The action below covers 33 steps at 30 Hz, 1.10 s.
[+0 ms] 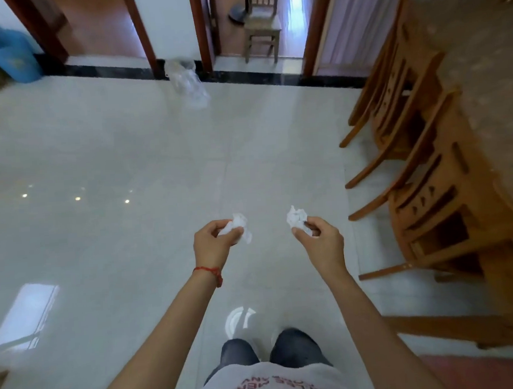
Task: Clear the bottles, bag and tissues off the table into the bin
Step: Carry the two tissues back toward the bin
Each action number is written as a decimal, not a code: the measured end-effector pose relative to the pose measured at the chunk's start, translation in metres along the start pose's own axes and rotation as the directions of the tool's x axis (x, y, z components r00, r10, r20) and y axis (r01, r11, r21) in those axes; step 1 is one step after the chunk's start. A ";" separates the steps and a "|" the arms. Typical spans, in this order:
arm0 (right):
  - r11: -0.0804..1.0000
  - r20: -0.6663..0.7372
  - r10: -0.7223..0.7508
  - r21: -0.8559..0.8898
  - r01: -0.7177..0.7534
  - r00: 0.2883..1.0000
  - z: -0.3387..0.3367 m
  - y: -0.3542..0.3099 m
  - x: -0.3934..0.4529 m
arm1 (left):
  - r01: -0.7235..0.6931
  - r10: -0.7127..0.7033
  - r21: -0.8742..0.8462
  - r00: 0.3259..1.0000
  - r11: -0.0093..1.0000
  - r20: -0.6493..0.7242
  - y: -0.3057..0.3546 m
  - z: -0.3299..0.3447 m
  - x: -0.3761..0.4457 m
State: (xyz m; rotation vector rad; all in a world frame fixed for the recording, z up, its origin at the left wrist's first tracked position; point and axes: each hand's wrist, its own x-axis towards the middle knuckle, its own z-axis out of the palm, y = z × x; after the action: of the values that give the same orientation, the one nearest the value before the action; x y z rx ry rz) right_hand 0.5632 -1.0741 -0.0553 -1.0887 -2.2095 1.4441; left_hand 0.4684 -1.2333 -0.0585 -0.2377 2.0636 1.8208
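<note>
Standing on a glossy pale tiled floor here, both arms stretched out in front over it. The left hand has its fingers curled closed around a crumpled white tissue, with most of the wad poking out past the thumb side, and there's a thin red string bracelet on that wrist. The right hand is pinched closed on a second crumpled white tissue, held between thumb and fingertips so the paper sticks up and to the left of the knuckles. The two wads sit near each other at about the same height, not touching. Way off in the far left corner against the wall is a blue plastic bin, pretty blurry, well apart from both hands. Further ahead on the floor, just in front of the dark baseboard between two doorways, lies a clear crinkled plastic bag, also blurred. Along the right side there's a row of light brown wooden chairs tucked in at a table with a pale patterned top. Another wooden chair sits through the far doorway. Down at the bottom you can see dark jeans and a grey printed t-shirt.
</note>
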 end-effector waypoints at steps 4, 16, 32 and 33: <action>1.000 -0.041 -0.005 -0.004 0.005 0.999 0.000 -0.003 0.040 | -0.005 0.004 0.020 1.000 1.000 0.025 0.012 0.027 0.038; 1.000 -0.044 -0.028 -0.002 0.028 0.999 -0.007 -0.033 0.224 | -0.025 0.023 0.044 0.999 0.999 0.043 0.079 0.135 0.179; 1.000 -0.078 -0.007 -0.020 0.006 0.997 0.038 -0.109 0.501 | -0.051 0.048 0.029 0.994 0.998 0.098 0.199 0.244 0.430; 1.000 -0.088 -0.004 -0.020 0.003 0.996 0.042 -0.116 0.519 | -0.051 0.047 0.034 0.993 0.998 0.109 0.209 0.250 0.448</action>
State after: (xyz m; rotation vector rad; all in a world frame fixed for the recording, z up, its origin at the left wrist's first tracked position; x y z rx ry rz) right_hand 0.1371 -0.7523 -0.0560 -1.1321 -2.1674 1.3488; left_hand 0.0234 -0.9033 -0.0620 -0.0773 2.0422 1.7807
